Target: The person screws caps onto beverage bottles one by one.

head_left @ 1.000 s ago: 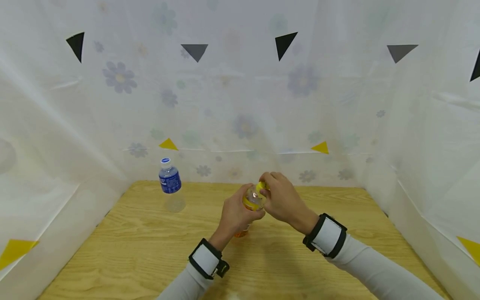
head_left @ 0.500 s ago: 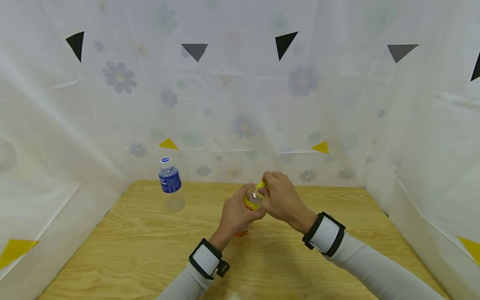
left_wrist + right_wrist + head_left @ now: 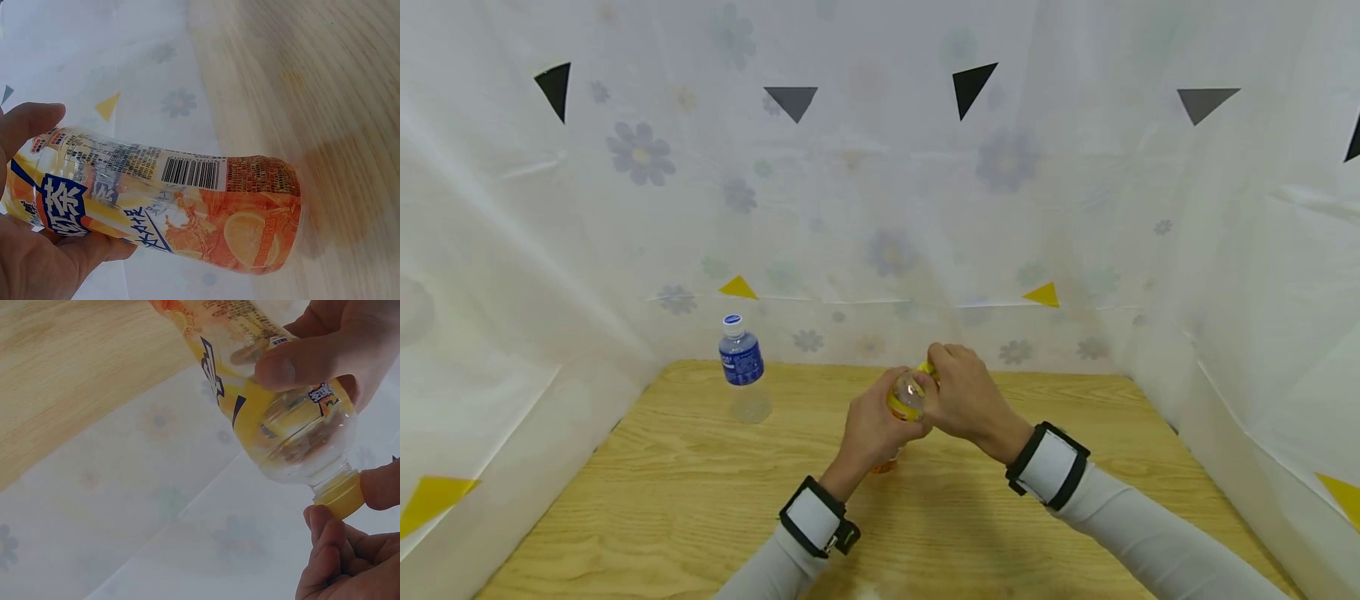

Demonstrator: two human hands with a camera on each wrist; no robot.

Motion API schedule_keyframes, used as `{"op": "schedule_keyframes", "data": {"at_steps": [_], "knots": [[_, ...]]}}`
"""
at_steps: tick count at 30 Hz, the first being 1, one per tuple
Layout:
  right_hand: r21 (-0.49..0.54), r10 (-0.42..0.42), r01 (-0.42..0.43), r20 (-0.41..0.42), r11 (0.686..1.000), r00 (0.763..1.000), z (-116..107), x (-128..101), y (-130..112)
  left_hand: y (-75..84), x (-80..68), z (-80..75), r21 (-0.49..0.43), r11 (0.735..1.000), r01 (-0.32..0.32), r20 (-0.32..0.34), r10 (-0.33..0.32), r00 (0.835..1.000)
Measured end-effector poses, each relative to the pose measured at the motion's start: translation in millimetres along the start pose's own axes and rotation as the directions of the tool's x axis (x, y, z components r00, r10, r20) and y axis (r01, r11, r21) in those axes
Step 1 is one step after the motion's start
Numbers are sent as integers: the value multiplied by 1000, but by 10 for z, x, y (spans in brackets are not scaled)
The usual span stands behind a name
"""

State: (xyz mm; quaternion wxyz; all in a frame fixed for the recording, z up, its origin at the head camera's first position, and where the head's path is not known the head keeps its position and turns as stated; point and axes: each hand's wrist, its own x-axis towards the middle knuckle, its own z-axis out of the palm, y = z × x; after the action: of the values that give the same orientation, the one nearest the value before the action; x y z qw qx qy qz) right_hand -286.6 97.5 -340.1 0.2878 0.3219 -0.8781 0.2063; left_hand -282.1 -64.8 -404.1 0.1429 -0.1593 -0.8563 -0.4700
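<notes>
My left hand (image 3: 874, 421) grips a clear plastic tea bottle (image 3: 187, 206) around its upper body. The bottle's wrapper is orange and yellow, printed with fruit slices and a barcode. It looks empty and leans, its base low over the table. On its neck sits a yellow bottle cap (image 3: 342, 497), which my right hand (image 3: 966, 396) pinches between thumb and fingertips. In the head view the fingers hide most of the cap, and the left hand covers much of the bottle.
A second clear bottle (image 3: 742, 362) with a blue label and white cap stands upright at the back left of the wooden table (image 3: 662, 500). A flower-patterned white sheet (image 3: 880, 183) encloses the back and sides.
My right hand has turned slightly at the cap, its thumb shifting so less yellow shows. My left hand and the tea bottle stay nearly still.
</notes>
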Motion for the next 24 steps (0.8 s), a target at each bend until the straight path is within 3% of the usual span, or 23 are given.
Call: {"op": "schedule_keyframes", "data": {"at_steps": [12,17,20,24], "knots": [[4,-1,1,5,1000,1000,-27,-6,-4,-6,3,17,3,1000,0,-7,0,1000],[41,75,-77,55,996,996,-41,-13,-20,-6,17,-7,2,1000,27,-13,-27,1000],[63,138,-145,106,987,985,-39,-30,-20,-53,70,-66,5,997,72,-48,-72,996],[61,175,-185,149,981,973,-14,-61,10,-188,223,-255,3,992,129,-153,-127,980]]}}
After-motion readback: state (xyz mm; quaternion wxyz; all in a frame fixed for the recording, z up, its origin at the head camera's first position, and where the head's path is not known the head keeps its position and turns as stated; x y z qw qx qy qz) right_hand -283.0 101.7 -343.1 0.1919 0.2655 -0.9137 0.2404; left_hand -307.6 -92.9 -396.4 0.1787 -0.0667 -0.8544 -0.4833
